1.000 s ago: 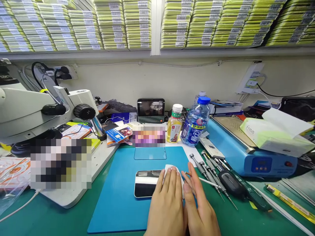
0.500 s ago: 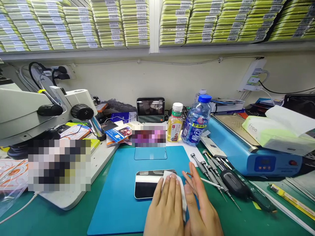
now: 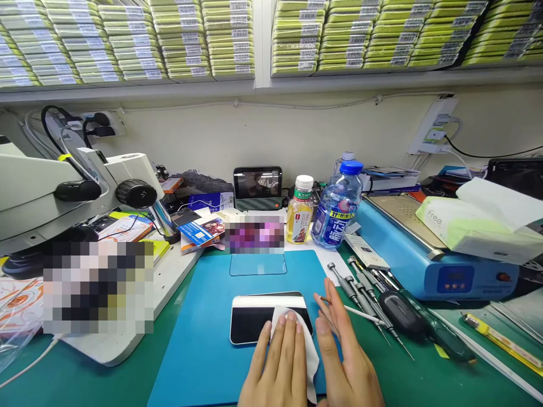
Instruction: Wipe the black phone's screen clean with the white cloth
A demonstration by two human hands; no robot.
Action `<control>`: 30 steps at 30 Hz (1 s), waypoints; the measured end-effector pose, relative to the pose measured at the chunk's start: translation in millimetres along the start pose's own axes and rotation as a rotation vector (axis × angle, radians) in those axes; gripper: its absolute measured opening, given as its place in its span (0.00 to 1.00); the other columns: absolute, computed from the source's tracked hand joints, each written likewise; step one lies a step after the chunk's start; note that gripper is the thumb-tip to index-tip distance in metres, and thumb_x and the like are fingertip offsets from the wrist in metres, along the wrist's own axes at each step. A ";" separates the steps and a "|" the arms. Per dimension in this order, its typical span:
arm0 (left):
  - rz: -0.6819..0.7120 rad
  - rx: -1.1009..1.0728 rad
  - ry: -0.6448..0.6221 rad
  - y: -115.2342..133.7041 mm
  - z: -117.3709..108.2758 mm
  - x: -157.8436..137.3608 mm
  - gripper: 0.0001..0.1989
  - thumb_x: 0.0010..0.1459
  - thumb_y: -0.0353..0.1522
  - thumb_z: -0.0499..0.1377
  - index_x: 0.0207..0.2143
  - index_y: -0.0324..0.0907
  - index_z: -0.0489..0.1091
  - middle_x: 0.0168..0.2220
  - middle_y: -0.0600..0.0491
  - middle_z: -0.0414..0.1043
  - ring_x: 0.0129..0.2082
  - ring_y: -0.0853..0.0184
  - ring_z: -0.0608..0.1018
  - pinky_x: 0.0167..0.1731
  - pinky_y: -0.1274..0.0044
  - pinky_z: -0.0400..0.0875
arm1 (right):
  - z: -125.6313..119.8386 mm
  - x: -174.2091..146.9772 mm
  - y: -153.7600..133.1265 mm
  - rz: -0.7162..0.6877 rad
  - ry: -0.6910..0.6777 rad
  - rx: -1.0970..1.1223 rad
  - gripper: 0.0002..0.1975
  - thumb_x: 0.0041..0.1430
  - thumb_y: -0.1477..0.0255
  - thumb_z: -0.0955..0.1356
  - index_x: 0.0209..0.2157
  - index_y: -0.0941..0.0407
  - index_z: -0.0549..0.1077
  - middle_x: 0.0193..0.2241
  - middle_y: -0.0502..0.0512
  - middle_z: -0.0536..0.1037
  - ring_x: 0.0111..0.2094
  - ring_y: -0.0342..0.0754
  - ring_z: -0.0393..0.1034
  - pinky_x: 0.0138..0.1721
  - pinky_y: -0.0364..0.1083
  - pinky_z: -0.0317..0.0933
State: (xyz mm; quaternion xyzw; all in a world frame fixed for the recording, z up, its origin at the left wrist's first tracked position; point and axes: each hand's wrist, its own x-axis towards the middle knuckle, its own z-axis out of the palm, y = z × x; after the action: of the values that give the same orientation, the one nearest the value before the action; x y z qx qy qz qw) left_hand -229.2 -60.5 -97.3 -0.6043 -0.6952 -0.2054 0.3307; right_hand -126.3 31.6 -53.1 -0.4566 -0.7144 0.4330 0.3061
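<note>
A phone [image 3: 250,324] with a glossy black screen lies face up on a blue mat [image 3: 195,339]. My left hand [image 3: 278,364] lies over a white wipe [image 3: 309,353], its fingers extended and pressing the wipe against the phone's lower right part. To the right, my right hand [image 3: 350,353] is raised on its side at the mat's edge. A thin white stick [image 3: 360,314] with a brownish tip passes between its fingers. A clear glass sheet [image 3: 258,264] with a dark outline lies at the back of the mat.
Screwdrivers [image 3: 360,294] and a black oval case [image 3: 403,316] lie to the right, before a blue heating machine [image 3: 399,265]. A microscope [image 3: 46,192] stands left. Behind the mat are a tea bottle [image 3: 300,217] and a blue-capped bottle [image 3: 339,212].
My left hand and the wipe have slid down and slightly left over the phone, uncovering its upper right corner. My right hand has stayed almost still.
</note>
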 end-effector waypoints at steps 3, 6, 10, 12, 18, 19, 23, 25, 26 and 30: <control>-0.027 -0.005 -0.054 -2.5 -1.9 15.4 0.30 0.75 0.46 0.49 0.64 0.33 0.72 0.66 0.42 0.73 0.67 0.56 0.73 0.68 0.62 0.65 | 0.9 -1.3 -3.0 -0.008 0.022 0.019 0.37 0.74 0.43 0.58 0.77 0.41 0.52 0.69 0.51 0.71 0.70 0.60 0.66 0.68 0.62 0.64; -0.071 -0.003 -0.115 -7.3 -1.5 42.2 0.32 0.77 0.47 0.46 0.65 0.32 0.71 0.65 0.42 0.73 0.66 0.55 0.75 0.66 0.60 0.69 | 2.9 -4.1 -11.5 -0.005 0.087 0.035 0.36 0.74 0.43 0.57 0.76 0.42 0.57 0.68 0.53 0.72 0.70 0.61 0.65 0.69 0.64 0.62; -0.071 -0.002 -0.124 -9.2 0.3 51.6 0.31 0.78 0.46 0.45 0.65 0.32 0.71 0.64 0.42 0.74 0.65 0.54 0.76 0.65 0.60 0.71 | 4.1 -5.2 -17.6 0.001 0.112 0.042 0.35 0.75 0.44 0.56 0.76 0.42 0.57 0.67 0.52 0.73 0.71 0.61 0.64 0.70 0.64 0.60; -0.055 0.003 -0.126 -6.6 -0.2 37.7 0.31 0.76 0.45 0.47 0.66 0.30 0.69 0.67 0.40 0.71 0.67 0.52 0.73 0.64 0.59 0.71 | 3.2 -3.4 -13.6 -0.006 0.075 0.034 0.37 0.74 0.42 0.57 0.77 0.43 0.55 0.68 0.52 0.72 0.71 0.61 0.63 0.70 0.63 0.60; 0.031 0.031 -0.116 -14.4 -7.4 -13.8 0.32 0.73 0.46 0.52 0.69 0.34 0.66 0.71 0.44 0.65 0.72 0.55 0.67 0.66 0.63 0.67 | 1.0 0.7 2.5 0.000 0.037 0.009 0.36 0.74 0.43 0.57 0.77 0.39 0.53 0.70 0.50 0.70 0.71 0.60 0.64 0.70 0.65 0.60; 0.037 0.035 -0.120 -18.6 -8.7 -13.5 0.32 0.74 0.47 0.51 0.69 0.34 0.66 0.71 0.45 0.64 0.72 0.56 0.67 0.66 0.63 0.68 | 1.2 0.6 2.5 -0.006 0.037 0.011 0.36 0.74 0.43 0.57 0.77 0.39 0.53 0.70 0.51 0.70 0.70 0.60 0.64 0.70 0.64 0.60; 0.117 0.042 -0.171 -31.9 -11.8 15.5 0.35 0.76 0.50 0.48 0.70 0.32 0.63 0.71 0.45 0.66 0.68 0.56 0.72 0.62 0.63 0.73 | 2.6 -2.5 -7.9 0.007 0.054 0.028 0.36 0.73 0.42 0.57 0.76 0.38 0.54 0.69 0.50 0.71 0.71 0.60 0.64 0.70 0.65 0.60; 0.025 0.039 -0.164 -34.0 -12.1 32.0 0.35 0.77 0.50 0.45 0.69 0.31 0.65 0.69 0.44 0.68 0.68 0.56 0.73 0.62 0.61 0.73 | 3.8 -5.4 -16.0 0.021 0.082 0.037 0.35 0.74 0.42 0.57 0.76 0.37 0.55 0.68 0.50 0.72 0.70 0.60 0.65 0.70 0.65 0.60; -0.003 0.034 -0.159 -34.4 -12.1 36.9 0.36 0.78 0.51 0.44 0.69 0.31 0.65 0.69 0.43 0.68 0.67 0.56 0.73 0.63 0.61 0.73 | 4.5 -6.7 -19.5 0.024 0.096 0.038 0.34 0.74 0.43 0.57 0.75 0.38 0.56 0.68 0.50 0.73 0.70 0.60 0.65 0.70 0.65 0.60; 0.090 0.052 -0.149 -38.2 -12.3 24.6 0.37 0.75 0.51 0.49 0.70 0.30 0.62 0.70 0.42 0.66 0.67 0.54 0.73 0.61 0.63 0.72 | 5.1 -8.0 -21.6 0.002 0.119 0.025 0.35 0.75 0.44 0.56 0.76 0.42 0.58 0.67 0.53 0.74 0.70 0.60 0.65 0.69 0.62 0.62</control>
State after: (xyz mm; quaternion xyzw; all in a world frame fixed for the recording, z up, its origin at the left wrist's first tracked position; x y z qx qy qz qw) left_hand -265.1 -58.7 -66.9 -0.6395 -0.6952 -0.1268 0.3028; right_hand -135.8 18.0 -36.4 -0.4783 -0.6891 0.4141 0.3533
